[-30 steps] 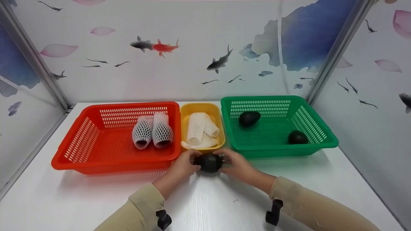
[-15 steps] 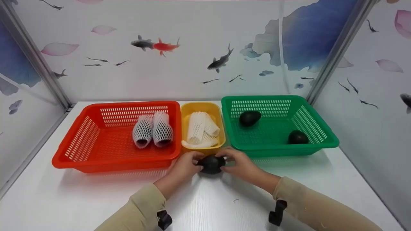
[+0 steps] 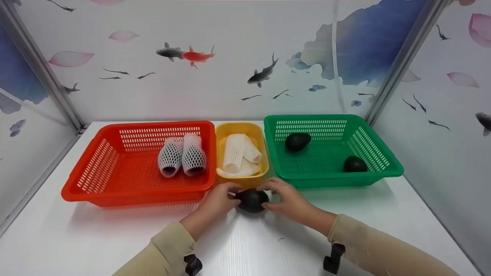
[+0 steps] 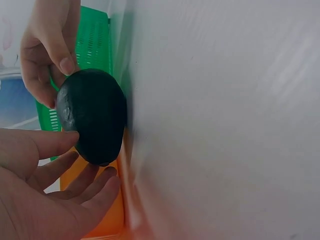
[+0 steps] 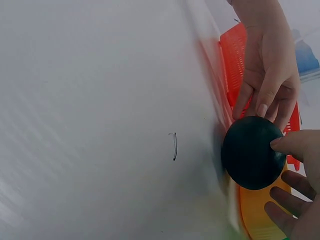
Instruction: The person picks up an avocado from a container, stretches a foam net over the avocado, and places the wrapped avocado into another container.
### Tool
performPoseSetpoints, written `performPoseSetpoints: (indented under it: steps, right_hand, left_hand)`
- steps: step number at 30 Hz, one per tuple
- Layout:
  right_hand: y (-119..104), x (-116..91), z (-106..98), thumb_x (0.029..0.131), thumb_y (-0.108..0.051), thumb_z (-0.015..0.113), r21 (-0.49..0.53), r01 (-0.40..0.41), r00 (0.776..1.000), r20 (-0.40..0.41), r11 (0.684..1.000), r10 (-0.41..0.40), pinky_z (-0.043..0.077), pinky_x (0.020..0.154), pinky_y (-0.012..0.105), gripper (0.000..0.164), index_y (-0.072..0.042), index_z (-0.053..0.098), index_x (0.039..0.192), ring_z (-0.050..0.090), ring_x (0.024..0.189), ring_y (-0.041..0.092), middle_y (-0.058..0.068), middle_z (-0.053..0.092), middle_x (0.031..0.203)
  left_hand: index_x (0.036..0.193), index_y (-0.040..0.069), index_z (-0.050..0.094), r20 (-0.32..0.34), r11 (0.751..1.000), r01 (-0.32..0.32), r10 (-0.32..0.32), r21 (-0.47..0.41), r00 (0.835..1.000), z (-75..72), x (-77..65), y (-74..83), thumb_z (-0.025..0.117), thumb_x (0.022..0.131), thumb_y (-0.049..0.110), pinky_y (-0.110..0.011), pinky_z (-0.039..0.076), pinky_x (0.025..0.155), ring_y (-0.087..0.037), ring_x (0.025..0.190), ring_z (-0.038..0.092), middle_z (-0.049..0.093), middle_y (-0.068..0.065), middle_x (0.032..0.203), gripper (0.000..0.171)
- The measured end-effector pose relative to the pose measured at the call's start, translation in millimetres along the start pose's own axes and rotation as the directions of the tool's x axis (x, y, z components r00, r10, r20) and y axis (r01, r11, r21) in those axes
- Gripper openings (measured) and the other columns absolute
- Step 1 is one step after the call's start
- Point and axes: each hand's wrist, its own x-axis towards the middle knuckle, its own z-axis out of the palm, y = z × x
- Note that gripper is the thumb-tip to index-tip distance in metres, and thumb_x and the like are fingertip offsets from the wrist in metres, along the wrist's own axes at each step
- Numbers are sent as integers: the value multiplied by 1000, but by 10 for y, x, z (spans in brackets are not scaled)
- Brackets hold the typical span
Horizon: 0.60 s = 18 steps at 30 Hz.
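Head view: left hand (image 3: 220, 198) and right hand (image 3: 287, 198) grasp the dark fruit (image 3: 252, 201) by opposite ends, near side of the yellow basket (image 3: 249, 180); red basket (image 3: 126, 172) left, green basket (image 3: 326, 163) right. White table (image 3: 245, 249) below (can't tell if fruit touches it), printed wall (image 3: 230, 23) far. Left wrist view: left thumb (image 4: 70, 138) on fruit, fingers (image 4: 102, 197) spaced apart. Right wrist view: right thumb (image 5: 285, 144) on fruit, fingers spread; thin dark strand (image 5: 175, 146) on table.

Metal posts (image 3: 406, 57) and fish-printed panels (image 3: 215, 90) bordering a white table (image 3: 245, 253) suggest a work booth.
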Motion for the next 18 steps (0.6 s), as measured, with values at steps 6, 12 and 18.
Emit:
performPoseSetpoints:
  steps: [6, 12, 18]
  right_hand:
    - [-4, -7, 3, 82, -4, 78, -42, 37, 999, -2, 998, -37, 50, 91, 41, 36, -9, 65, 115, 55, 110, 21, -1, 58, 115]
    - [-92, -8, -25, 83, -7, 77, -68, 45, 999, 3, 997, -45, 48, 94, 42, 36, -10, 65, 116, 54, 112, 19, -2, 56, 117]
    - [-175, -2, -49, 84, -11, 77, -152, 82, 996, 28, 985, -79, 46, 97, 37, 34, -11, 65, 116, 52, 116, 15, -3, 55, 123]
  left_hand:
    - [123, 3, 64, -6, 1000, 16, -16, 25, 1000, 0, 7, 11, 69, 86, -1, -41, 50, 93, -30, 105, 60, 64, -11, 118, 38]
    - [124, 5, 64, -15, 996, -27, 29, 85, 999, -26, -30, 43, 70, 86, 2, -42, 50, 94, -29, 105, 60, 64, -10, 118, 38]
    - [125, 12, 64, -18, 979, -108, 113, 170, 993, -30, -108, 131, 69, 89, 6, -41, 47, 97, -25, 111, 57, 62, -3, 122, 37]
